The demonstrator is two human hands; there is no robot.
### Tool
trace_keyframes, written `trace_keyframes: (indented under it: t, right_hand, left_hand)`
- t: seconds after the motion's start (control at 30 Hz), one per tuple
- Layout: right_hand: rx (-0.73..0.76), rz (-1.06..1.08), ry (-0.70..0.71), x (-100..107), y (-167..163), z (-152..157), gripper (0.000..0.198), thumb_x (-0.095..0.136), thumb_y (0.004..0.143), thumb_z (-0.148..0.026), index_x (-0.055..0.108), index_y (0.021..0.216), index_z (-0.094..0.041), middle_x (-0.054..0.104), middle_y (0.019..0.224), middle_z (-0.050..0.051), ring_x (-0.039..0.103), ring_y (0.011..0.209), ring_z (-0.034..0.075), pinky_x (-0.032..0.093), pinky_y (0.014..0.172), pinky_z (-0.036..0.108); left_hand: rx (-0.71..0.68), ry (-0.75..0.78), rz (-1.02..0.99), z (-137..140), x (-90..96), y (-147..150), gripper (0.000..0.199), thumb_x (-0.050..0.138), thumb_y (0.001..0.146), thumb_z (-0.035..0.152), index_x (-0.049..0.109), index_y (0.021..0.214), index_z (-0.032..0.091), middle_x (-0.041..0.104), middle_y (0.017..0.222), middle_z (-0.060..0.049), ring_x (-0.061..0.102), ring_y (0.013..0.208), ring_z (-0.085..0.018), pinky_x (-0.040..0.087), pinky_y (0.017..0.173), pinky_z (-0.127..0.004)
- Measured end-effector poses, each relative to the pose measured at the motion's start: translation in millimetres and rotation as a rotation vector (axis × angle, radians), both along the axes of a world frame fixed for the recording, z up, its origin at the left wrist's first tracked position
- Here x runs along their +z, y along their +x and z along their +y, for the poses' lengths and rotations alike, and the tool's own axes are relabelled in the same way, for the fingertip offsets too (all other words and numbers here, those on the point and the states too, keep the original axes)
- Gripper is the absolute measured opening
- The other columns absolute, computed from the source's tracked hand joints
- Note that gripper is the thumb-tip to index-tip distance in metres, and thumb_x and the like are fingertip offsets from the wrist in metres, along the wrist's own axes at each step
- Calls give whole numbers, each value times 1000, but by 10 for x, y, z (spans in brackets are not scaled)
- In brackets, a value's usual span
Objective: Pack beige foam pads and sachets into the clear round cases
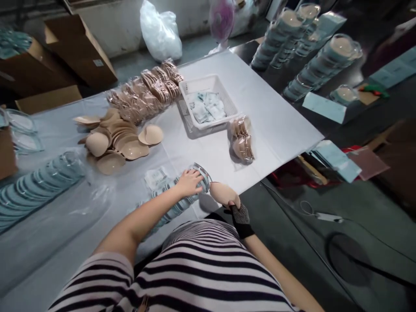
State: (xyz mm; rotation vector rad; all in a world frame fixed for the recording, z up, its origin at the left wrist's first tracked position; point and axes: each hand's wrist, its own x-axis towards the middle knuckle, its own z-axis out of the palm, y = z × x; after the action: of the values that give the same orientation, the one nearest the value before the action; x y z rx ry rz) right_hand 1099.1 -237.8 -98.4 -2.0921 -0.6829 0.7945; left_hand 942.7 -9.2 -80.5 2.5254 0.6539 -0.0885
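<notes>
My left hand point(189, 183) lies over the end of a row of nested clear plastic trays point(175, 210), its fingers and thumb spread across the end tray and gripping it. My gloved right hand point(239, 213) pinches the edge of a beige bra pad point(224, 193) beside that end tray, over the table's front edge. A small clear packet point(156, 177) sits just behind the row. To the left is a loose pile of beige bra pads point(133, 147). Bagged pads point(242, 138) lie beyond my right hand.
A white plastic basket point(232, 110) with printed packets stands mid-table, near a long row of bagged pads point(146, 93). More nested trays point(39, 186) lie at left. Tall stacks point(320, 67) fill the dark table at right. A cable point(292, 208) hangs beside the table.
</notes>
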Motion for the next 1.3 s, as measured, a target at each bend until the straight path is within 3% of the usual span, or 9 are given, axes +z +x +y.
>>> trace_keyframes:
  t: [0.23, 0.4, 0.5, 0.67, 0.77, 0.87, 0.97, 1.13, 1.3]
  right_hand:
    - [-55, 75, -3, 95, 92, 142, 32, 56, 75, -54, 66, 77, -24, 74, 79, 12, 72, 76, 33, 58, 64, 39]
    - [-38, 83, -8, 34, 76, 180, 43, 51, 77, -56, 69, 92, -20, 75, 86, 14, 72, 76, 31, 59, 66, 40]
    - [14, 12, -15, -25, 35, 167, 50, 48, 81, -54, 68, 109, -17, 74, 92, 14, 72, 79, 29, 58, 69, 39]
    - [172, -239, -145, -175, -106, 247, 54, 44, 89, -34, 53, 139, -17, 75, 101, 11, 70, 84, 26, 55, 75, 34]
    - [278, -302, -231, -248, -203, 438, 56, 44, 90, -29, 46, 144, -18, 72, 113, 11, 70, 88, 24, 54, 76, 31]
    - [441, -341, -261, -257, -273, 647, 53, 42, 92, -27, 44, 144, -18, 65, 129, 11, 66, 103, 23, 52, 82, 28]
    - [576, -421, -356, -213, -307, 825, 48, 45, 94, -31, 47, 141, -18, 64, 127, 13, 65, 104, 23, 50, 82, 29]
    - [581, -501, -392, -129, -196, 966, 41, 52, 94, -40, 55, 128, -16, 65, 119, 15, 62, 103, 23, 46, 81, 29]
    - [582, -372, -406, -177, -74, 933, 26, 45, 97, -28, 64, 113, -21, 71, 109, 9, 66, 96, 20, 44, 77, 26]
  left_hand:
    - [53, 102, 81, -52, -35, 57, 38, 64, 81, 41, 64, 115, 27, 52, 128, -12, 40, 127, -35, 34, 101, -48]
    - [46, 120, 99, -85, -69, -27, 57, 75, 73, 47, 58, 122, 25, 46, 140, -14, 29, 138, -37, 28, 109, -49]
    - [42, 151, 101, -62, -57, -30, 66, 81, 65, 53, 59, 117, 19, 54, 128, -17, 40, 128, -37, 25, 109, -50]
    - [-83, 163, 63, -17, -74, 16, 48, 79, 66, 54, 65, 96, 20, 62, 103, -11, 48, 113, -32, 30, 106, -47]
    - [-160, 151, 30, 12, -147, 30, 40, 78, 69, 49, 67, 91, 18, 63, 95, -10, 53, 104, -29, 35, 102, -45]
    - [-140, 151, 28, 35, -214, 28, 41, 77, 71, 51, 68, 90, 16, 64, 93, -11, 55, 100, -29, 37, 97, -44]
    - [-135, 113, 18, 25, -222, 25, 39, 77, 72, 51, 70, 90, 17, 66, 94, -10, 57, 99, -28, 37, 96, -42]
    - [-126, 71, -56, -18, -184, 20, 31, 74, 77, 46, 70, 90, 19, 68, 96, -8, 57, 99, -25, 37, 96, -41]
    - [-125, 54, -76, -16, -205, -6, 28, 75, 76, 43, 69, 88, 19, 68, 98, -8, 57, 102, -25, 35, 98, -42]
